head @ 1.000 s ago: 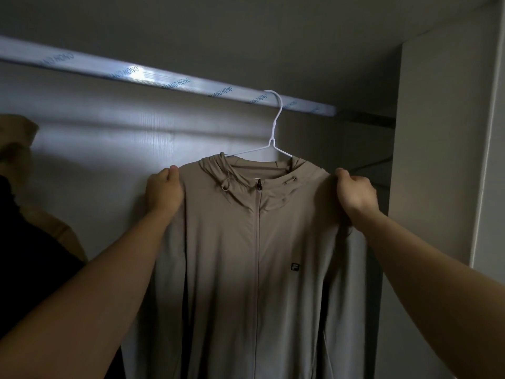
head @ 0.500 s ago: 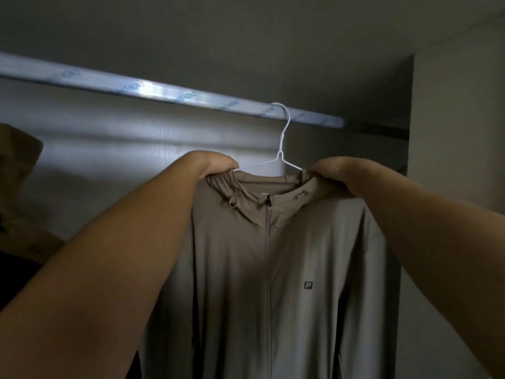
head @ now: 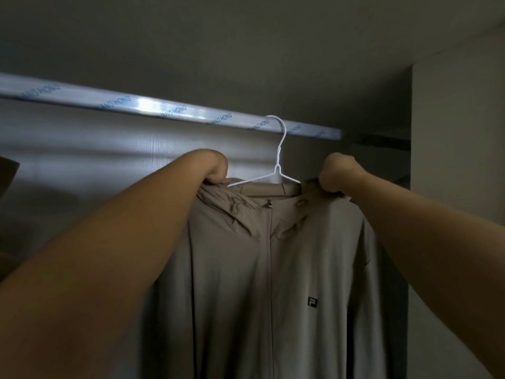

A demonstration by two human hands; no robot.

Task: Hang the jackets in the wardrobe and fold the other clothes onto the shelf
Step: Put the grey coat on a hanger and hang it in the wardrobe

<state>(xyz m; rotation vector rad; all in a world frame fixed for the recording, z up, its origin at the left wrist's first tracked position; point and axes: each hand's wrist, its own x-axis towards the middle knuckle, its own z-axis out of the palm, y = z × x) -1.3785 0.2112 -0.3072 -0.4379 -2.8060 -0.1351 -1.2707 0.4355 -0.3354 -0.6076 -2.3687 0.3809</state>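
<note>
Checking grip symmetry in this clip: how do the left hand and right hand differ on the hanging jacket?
The left hand grips the hood edge of the jacket left of the white hanger; the right hand grips it on the hanger's right. The left hand folds down at the wrist, its fingers hidden; the right hand shows as a closed fist. Both hold fabric beside the hanger's neck, below the rail.

I count one jacket (head: 273, 269), one white hanger (head: 279, 149), one rail (head: 164, 108), two hands: my left hand (head: 216, 165), right hand (head: 338, 173).
</note>
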